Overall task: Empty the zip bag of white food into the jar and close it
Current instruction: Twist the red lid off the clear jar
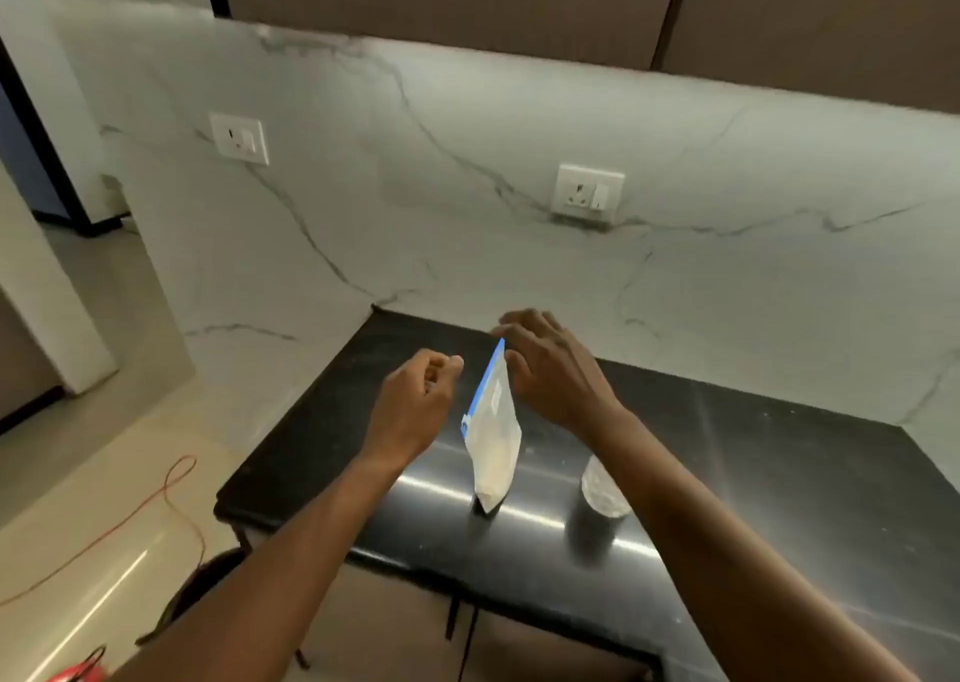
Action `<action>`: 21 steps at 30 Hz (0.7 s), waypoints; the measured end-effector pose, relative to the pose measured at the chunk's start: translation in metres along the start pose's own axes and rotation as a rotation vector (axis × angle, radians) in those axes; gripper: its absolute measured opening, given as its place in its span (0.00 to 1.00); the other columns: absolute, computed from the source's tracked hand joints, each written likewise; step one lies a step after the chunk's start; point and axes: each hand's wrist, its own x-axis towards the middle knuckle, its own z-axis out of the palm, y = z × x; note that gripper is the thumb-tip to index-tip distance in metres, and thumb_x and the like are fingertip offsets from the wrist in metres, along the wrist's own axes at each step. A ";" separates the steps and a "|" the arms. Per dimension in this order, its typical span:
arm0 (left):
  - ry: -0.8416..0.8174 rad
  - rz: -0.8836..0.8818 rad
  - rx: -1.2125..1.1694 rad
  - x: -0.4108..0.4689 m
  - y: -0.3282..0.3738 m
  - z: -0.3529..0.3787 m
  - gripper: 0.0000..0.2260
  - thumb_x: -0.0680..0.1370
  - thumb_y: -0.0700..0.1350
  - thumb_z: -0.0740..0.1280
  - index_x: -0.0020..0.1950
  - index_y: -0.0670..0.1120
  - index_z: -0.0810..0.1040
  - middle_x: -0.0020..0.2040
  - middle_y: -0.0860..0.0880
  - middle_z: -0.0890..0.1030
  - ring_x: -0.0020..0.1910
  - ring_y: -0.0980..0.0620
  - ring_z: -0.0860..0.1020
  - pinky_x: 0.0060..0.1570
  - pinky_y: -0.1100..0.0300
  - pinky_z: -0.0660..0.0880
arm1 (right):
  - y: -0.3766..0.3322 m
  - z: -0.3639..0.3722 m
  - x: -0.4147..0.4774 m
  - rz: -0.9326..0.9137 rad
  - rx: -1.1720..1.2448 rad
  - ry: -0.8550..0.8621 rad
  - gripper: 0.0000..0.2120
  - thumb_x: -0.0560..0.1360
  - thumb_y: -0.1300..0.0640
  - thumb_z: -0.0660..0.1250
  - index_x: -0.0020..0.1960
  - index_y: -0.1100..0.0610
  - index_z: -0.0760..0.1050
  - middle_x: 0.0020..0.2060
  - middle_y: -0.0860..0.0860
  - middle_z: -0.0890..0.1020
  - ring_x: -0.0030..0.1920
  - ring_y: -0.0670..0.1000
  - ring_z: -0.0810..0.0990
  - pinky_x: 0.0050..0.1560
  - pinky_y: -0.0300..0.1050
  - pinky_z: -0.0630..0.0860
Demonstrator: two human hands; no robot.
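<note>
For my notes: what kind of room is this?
Most likely a home kitchen: a dark polished counter, a marble-look wall with power sockets, and cupboards above.

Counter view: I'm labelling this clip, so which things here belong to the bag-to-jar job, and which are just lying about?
Belongs to the job:
zip bag, standing on the counter
jar
left hand
right hand, at the bag's top

Just lying about:
red cable on the floor
two wall sockets
</note>
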 end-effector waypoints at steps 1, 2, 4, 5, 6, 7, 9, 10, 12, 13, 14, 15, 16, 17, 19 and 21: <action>-0.035 -0.044 -0.034 -0.007 -0.006 0.008 0.13 0.84 0.60 0.64 0.52 0.52 0.80 0.44 0.54 0.84 0.42 0.57 0.83 0.39 0.67 0.74 | 0.005 0.010 -0.004 -0.005 -0.025 -0.086 0.18 0.79 0.64 0.69 0.69 0.57 0.79 0.68 0.56 0.79 0.67 0.59 0.78 0.62 0.58 0.79; -0.054 -0.093 -0.043 -0.013 -0.010 0.016 0.13 0.84 0.60 0.64 0.53 0.53 0.80 0.45 0.55 0.84 0.43 0.57 0.83 0.39 0.70 0.73 | 0.007 0.017 -0.007 -0.012 -0.046 -0.131 0.20 0.80 0.62 0.69 0.71 0.55 0.77 0.70 0.54 0.78 0.69 0.58 0.76 0.65 0.55 0.78; -0.080 -0.147 -0.088 -0.031 -0.017 0.030 0.11 0.84 0.60 0.64 0.55 0.55 0.79 0.47 0.56 0.83 0.45 0.57 0.83 0.38 0.73 0.75 | 0.012 0.036 -0.020 0.010 -0.045 -0.237 0.24 0.80 0.61 0.70 0.74 0.52 0.74 0.73 0.53 0.75 0.71 0.57 0.73 0.65 0.53 0.75; -0.078 -0.164 -0.108 -0.037 -0.021 0.037 0.11 0.84 0.60 0.65 0.56 0.55 0.78 0.47 0.58 0.83 0.46 0.58 0.83 0.37 0.74 0.76 | 0.015 0.043 -0.024 0.015 -0.031 -0.250 0.24 0.80 0.61 0.70 0.75 0.51 0.74 0.73 0.52 0.75 0.71 0.57 0.73 0.64 0.52 0.75; -0.068 -0.176 -0.124 -0.042 -0.021 0.042 0.11 0.83 0.60 0.66 0.57 0.55 0.78 0.48 0.59 0.83 0.47 0.59 0.83 0.37 0.76 0.76 | 0.017 0.049 -0.027 0.017 -0.018 -0.259 0.24 0.80 0.61 0.70 0.75 0.51 0.73 0.74 0.52 0.75 0.71 0.57 0.73 0.63 0.51 0.74; -0.057 -0.180 -0.137 -0.045 -0.021 0.045 0.11 0.83 0.60 0.67 0.58 0.54 0.78 0.49 0.60 0.82 0.48 0.60 0.82 0.38 0.78 0.75 | 0.019 0.053 -0.029 0.013 -0.015 -0.267 0.25 0.80 0.61 0.70 0.75 0.50 0.73 0.74 0.51 0.75 0.72 0.57 0.72 0.63 0.51 0.73; -0.039 -0.172 -0.123 -0.049 -0.022 0.049 0.13 0.81 0.59 0.69 0.59 0.53 0.78 0.50 0.58 0.82 0.49 0.62 0.82 0.40 0.79 0.75 | 0.019 0.059 -0.033 -0.010 -0.016 -0.290 0.25 0.80 0.61 0.69 0.75 0.48 0.73 0.75 0.51 0.74 0.74 0.56 0.70 0.65 0.51 0.72; -0.031 -0.163 -0.108 -0.051 -0.023 0.051 0.13 0.81 0.58 0.71 0.60 0.52 0.78 0.51 0.56 0.83 0.50 0.61 0.82 0.42 0.76 0.77 | 0.019 0.061 -0.036 -0.023 -0.020 -0.305 0.25 0.80 0.61 0.69 0.75 0.48 0.73 0.76 0.51 0.73 0.74 0.56 0.69 0.65 0.51 0.72; -0.004 -0.137 -0.074 -0.056 -0.023 0.055 0.14 0.80 0.54 0.73 0.63 0.50 0.78 0.57 0.52 0.82 0.54 0.58 0.81 0.51 0.65 0.82 | 0.021 0.064 -0.039 -0.029 -0.017 -0.298 0.25 0.80 0.61 0.70 0.75 0.48 0.74 0.75 0.51 0.74 0.74 0.56 0.70 0.65 0.52 0.73; 0.020 -0.115 -0.042 -0.058 -0.022 0.056 0.16 0.80 0.52 0.74 0.65 0.49 0.78 0.60 0.51 0.81 0.57 0.56 0.80 0.57 0.59 0.82 | 0.024 0.063 -0.042 -0.009 -0.013 -0.281 0.24 0.80 0.61 0.70 0.74 0.48 0.74 0.74 0.51 0.75 0.73 0.57 0.71 0.65 0.54 0.73; 0.046 -0.084 0.006 -0.060 -0.020 0.056 0.18 0.80 0.50 0.74 0.68 0.49 0.77 0.63 0.50 0.79 0.60 0.54 0.78 0.61 0.54 0.81 | 0.028 0.061 -0.044 0.016 -0.010 -0.258 0.23 0.80 0.61 0.70 0.73 0.49 0.75 0.73 0.52 0.76 0.72 0.57 0.72 0.64 0.55 0.74; 0.076 -0.041 0.067 -0.062 -0.017 0.058 0.20 0.80 0.50 0.75 0.69 0.49 0.76 0.65 0.50 0.78 0.63 0.52 0.76 0.63 0.52 0.78 | 0.033 0.058 -0.046 0.044 -0.010 -0.242 0.21 0.80 0.60 0.71 0.72 0.51 0.76 0.72 0.52 0.77 0.71 0.57 0.73 0.64 0.56 0.75; 0.108 0.013 0.141 -0.063 -0.012 0.059 0.22 0.79 0.50 0.75 0.70 0.49 0.75 0.67 0.49 0.76 0.65 0.51 0.74 0.64 0.51 0.76 | 0.039 0.055 -0.049 0.070 -0.010 -0.230 0.20 0.80 0.60 0.71 0.72 0.51 0.77 0.72 0.52 0.77 0.71 0.57 0.73 0.64 0.57 0.75; 0.132 0.082 0.204 -0.065 -0.006 0.062 0.22 0.79 0.50 0.76 0.71 0.49 0.74 0.68 0.49 0.76 0.66 0.50 0.73 0.65 0.51 0.74 | 0.046 0.052 -0.053 0.090 -0.014 -0.217 0.19 0.80 0.59 0.71 0.71 0.52 0.78 0.71 0.53 0.78 0.70 0.57 0.73 0.64 0.57 0.75; 0.142 0.220 0.267 -0.066 0.009 0.071 0.22 0.78 0.50 0.75 0.70 0.50 0.74 0.68 0.49 0.75 0.66 0.49 0.73 0.64 0.52 0.70 | 0.062 0.045 -0.061 0.128 -0.010 -0.188 0.18 0.80 0.58 0.71 0.70 0.53 0.79 0.70 0.53 0.79 0.69 0.58 0.74 0.64 0.57 0.75; 0.087 0.301 0.252 -0.065 0.024 0.088 0.21 0.79 0.51 0.73 0.70 0.51 0.74 0.68 0.49 0.76 0.66 0.50 0.72 0.65 0.52 0.71 | 0.079 0.039 -0.070 0.171 -0.026 -0.188 0.18 0.79 0.57 0.71 0.69 0.53 0.79 0.70 0.53 0.79 0.70 0.58 0.74 0.64 0.58 0.76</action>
